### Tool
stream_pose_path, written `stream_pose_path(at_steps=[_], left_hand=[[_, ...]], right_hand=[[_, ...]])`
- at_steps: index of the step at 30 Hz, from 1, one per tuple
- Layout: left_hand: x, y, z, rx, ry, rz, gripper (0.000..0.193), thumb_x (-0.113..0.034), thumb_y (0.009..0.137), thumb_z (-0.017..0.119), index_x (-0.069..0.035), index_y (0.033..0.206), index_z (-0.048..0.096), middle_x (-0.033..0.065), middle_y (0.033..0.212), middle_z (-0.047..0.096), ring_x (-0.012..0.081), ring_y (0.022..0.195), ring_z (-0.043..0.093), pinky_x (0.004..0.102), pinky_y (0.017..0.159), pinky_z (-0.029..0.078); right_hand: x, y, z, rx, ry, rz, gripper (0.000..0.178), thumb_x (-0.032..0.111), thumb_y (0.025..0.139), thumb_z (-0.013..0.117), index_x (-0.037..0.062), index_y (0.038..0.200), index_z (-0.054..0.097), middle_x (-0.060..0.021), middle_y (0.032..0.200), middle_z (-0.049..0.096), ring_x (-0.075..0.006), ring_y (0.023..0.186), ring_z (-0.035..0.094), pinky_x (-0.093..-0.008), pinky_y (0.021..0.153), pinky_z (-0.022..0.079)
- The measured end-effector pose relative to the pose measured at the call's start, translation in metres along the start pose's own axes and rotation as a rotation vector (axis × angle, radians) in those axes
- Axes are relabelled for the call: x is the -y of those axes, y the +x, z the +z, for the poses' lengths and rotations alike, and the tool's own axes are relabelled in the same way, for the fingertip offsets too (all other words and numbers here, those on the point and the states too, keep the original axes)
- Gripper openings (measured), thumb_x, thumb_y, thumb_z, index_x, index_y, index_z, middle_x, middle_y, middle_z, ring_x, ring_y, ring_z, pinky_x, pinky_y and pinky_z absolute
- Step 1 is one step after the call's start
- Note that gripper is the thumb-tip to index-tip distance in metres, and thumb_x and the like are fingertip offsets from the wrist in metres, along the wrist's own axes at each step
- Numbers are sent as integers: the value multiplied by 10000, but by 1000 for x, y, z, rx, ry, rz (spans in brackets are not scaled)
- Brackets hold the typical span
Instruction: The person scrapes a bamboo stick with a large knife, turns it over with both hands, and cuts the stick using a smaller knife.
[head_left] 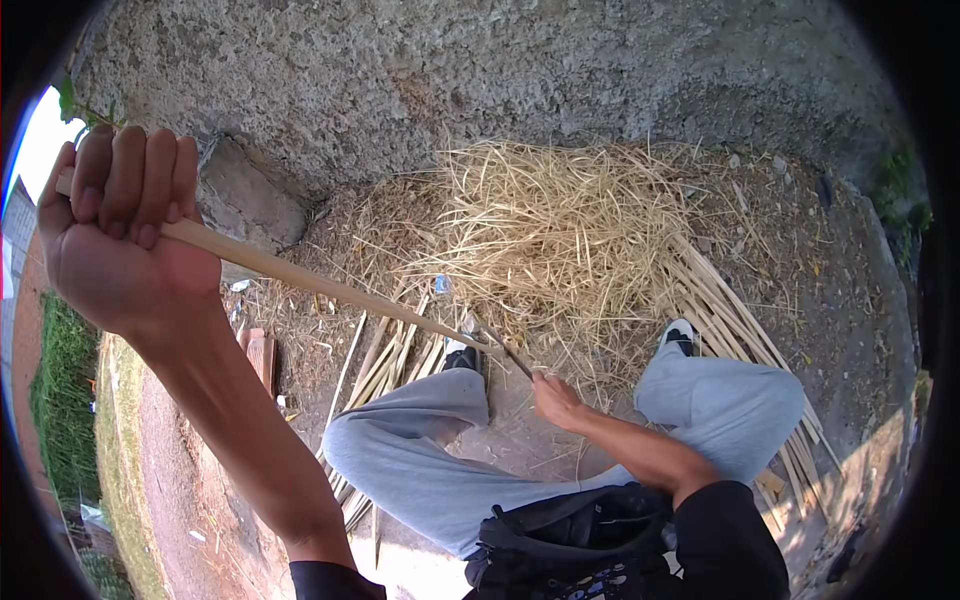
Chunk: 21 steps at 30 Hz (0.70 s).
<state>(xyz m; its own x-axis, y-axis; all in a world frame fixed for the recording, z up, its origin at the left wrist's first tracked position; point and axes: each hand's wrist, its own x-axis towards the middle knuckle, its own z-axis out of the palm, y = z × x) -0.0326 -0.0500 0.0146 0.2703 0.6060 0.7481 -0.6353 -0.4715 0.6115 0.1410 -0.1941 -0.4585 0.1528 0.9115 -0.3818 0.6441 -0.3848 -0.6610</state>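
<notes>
My left hand point(130, 235) is raised at the upper left, its fingers wrapped round one end of a long pale wooden strip point(320, 284), perhaps bamboo. The strip slants down to the right across the view, its lower end near my right hand point(558, 402). That hand is low between my knees and closed on a knife point(514, 358) with a narrow dark blade. The blade lies beside or against the strip's lower end; contact is too small to tell. The knife's handle is hidden in my fingers.
A large heap of pale shavings point(570, 235) lies beyond my feet, before a rough wall point(520, 70). Long split strips point(735, 310) lie at the right, and more strips point(385, 385) at the left. A stone block point(248, 195) and a brick point(262, 360) are at the left.
</notes>
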Motion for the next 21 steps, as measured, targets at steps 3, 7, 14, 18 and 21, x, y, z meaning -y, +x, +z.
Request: stream_pose_path(at_steps=[3,7,14,18,21], left_hand=[[13,6,1,128,-55,3,360,-155,972,319,-157,612,341,-48,475,241,69,426,204,238,462,225],[1,2,-12,74,-46,-30,367,-162,978,317,-158,612,344,-50,471,250,67,425,198,239,467,230],[2,14,-51,51,-32,-66,377,-169,983,309,-160,608,346,-54,470,242,70,419,204,252,462,238],[9,14,-42,41,-25,-44,369,-172,983,306,-156,616,342,-49,482,248,71,423,201,247,450,222],[12,11,-25,-194,199,52,359,-167,980,285,-148,626,335,-41,495,250,75,430,194,244,442,205]], right_hand=[[-99,9,42,36,-108,-29,250,156,919,534,-40,1072,555,-260,840,640,-461,789,644,-539,638,498],[13,5,14,171,-45,17,280,220,936,509,-18,1064,583,-256,872,652,-438,866,647,-533,764,503],[26,-10,-49,254,-275,-128,279,218,932,513,-10,1047,626,-235,911,668,-412,897,656,-506,781,516],[13,-17,-91,337,-478,-15,206,148,848,565,-7,945,662,-216,1003,679,-388,938,663,-488,787,532],[23,-25,-115,135,-457,-17,213,157,893,536,-6,981,642,-216,940,683,-394,899,666,-500,755,530]])
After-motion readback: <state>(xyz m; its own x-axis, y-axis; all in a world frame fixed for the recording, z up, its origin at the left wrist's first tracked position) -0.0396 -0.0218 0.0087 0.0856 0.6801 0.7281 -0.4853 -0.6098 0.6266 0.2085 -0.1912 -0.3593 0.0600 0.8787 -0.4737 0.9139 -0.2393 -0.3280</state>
